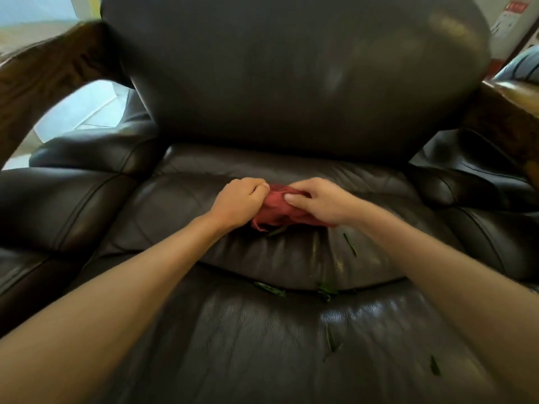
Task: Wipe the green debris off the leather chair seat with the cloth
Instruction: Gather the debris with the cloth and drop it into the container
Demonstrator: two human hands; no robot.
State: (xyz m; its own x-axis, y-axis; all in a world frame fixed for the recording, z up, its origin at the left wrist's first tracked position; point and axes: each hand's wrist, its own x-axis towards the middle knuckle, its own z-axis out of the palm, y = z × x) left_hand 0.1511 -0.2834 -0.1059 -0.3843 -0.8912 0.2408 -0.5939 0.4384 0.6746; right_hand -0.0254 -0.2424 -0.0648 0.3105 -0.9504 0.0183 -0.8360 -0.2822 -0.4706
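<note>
Cloth point(275, 209): bunched, gripped by left hand point(237, 204) and right hand point(320, 201); green debris point(326, 288) lies nearward of cloth on seat point(233, 330).

1. Daylight enters from a window point(35, 13) up and to the left of the left hand point(237, 201), blown out to pale white-blue.
2. Soft glare streaks the leather backrest point(291, 68) above both hands, with brighter sheen on the seat cushion point(344, 258) below the right hand point(316, 201).
3. The leather stays dim; shadow pools under the red cloth point(275, 209) between the hands.
4. Motion blur softens the forearms, the green debris point(350, 244) and the frame's edges.
5. Wide-angle distortion bows the wooden armrest point(43, 68) far left of the hands.
</note>
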